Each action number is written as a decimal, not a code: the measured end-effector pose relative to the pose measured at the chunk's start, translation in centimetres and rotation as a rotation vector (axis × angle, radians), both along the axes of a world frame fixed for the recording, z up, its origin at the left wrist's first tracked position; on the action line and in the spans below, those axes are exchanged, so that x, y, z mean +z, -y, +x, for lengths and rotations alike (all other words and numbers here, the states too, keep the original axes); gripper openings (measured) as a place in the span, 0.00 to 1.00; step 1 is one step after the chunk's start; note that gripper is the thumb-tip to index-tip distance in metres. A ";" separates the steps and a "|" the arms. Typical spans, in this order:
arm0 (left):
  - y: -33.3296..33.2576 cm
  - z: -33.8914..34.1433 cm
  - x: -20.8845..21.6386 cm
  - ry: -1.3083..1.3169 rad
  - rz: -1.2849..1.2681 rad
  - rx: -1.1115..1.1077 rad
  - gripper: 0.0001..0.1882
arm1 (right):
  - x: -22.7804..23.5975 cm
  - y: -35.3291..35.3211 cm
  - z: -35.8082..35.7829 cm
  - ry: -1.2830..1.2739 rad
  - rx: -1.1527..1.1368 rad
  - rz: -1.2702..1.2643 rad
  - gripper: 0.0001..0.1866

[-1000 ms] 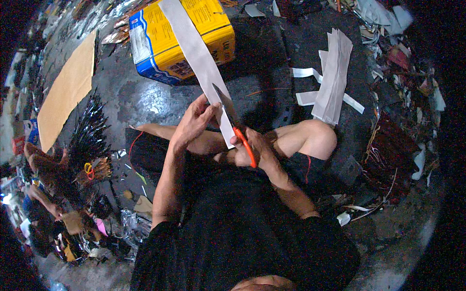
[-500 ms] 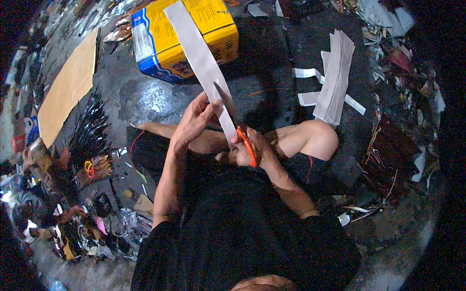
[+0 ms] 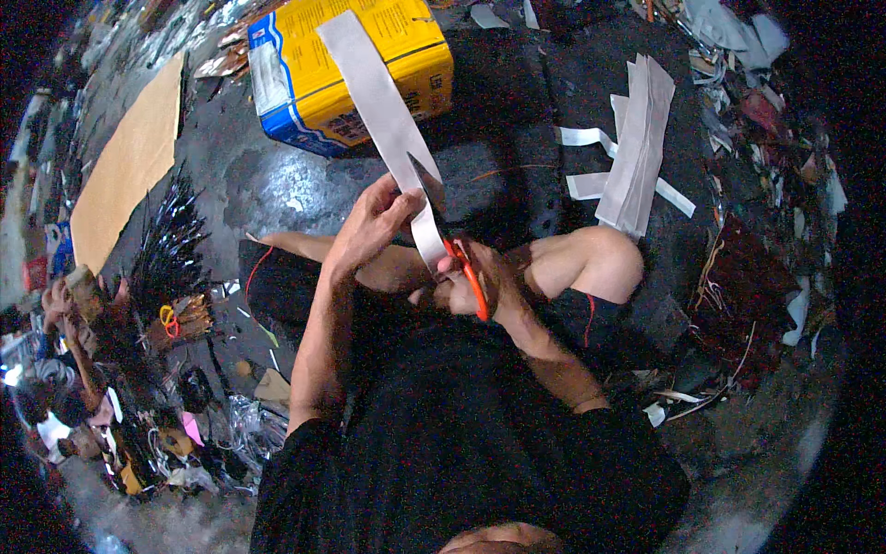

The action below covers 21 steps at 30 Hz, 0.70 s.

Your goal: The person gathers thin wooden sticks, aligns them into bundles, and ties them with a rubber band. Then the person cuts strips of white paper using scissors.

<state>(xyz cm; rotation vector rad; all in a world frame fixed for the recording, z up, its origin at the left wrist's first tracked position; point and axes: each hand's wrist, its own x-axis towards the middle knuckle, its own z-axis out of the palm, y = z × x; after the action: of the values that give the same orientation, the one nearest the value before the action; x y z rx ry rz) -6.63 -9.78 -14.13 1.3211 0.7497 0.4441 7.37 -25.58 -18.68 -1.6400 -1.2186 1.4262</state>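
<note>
Seated on floor, legs crossed, work held over my lap so offcuts drop near the knees.

R hand [image 3: 471, 286]: fingers thru the orange loops of the scissors [image 3: 452, 245], closed round the handles. Blades point away from me, up along the grey strip [image 3: 383, 111]; how far the blades gape I can't tell, they sit edge-on against the strip.

L hand [image 3: 374, 222]: just left of the scissors, thumb and fingertips pinching the strip's left edge beside the blades. Reason, as I judge it: keeps the strip taut and flat so the cut runs lengthwise w/o wandering.

Strip itself: long, pale grey, lower end hanging betw. my hands above the scissor handles, rest standing stiffly away from me, far end over the yellow-and-blue carton [image 3: 351, 78]. Held upright like this the uncut length stays out of the way.

Beyond scissors, to the right: stack of cut grey strips [image 3: 637, 138] laid parallel on the dark floor, w/ a few white slivers beside it – within reach of R arm, prob. why it sits there.

Far left of scissors: brown cardboard sheet [image 3: 129, 166]; nearer, bundle of dark sticks [image 3: 171, 258].
</note>
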 end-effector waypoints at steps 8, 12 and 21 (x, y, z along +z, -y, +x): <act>-0.9 0.1 1.0 -0.023 0.038 0.011 0.12 | 4.1 -0.9 -0.4 -0.103 -0.172 0.144 0.11; -0.4 -0.1 -0.6 0.021 -0.063 0.046 0.12 | 3.0 -0.9 -0.6 -0.323 -0.264 0.042 0.12; -1.3 0.6 1.2 -0.023 0.088 -0.017 0.12 | 3.1 -0.1 0.6 -0.247 -0.220 0.006 0.18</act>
<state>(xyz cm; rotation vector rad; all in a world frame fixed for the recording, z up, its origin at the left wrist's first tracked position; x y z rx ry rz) -6.02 -8.44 -12.94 1.4154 0.7448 0.4534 8.00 -25.47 -15.62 -1.4902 -0.8752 1.4336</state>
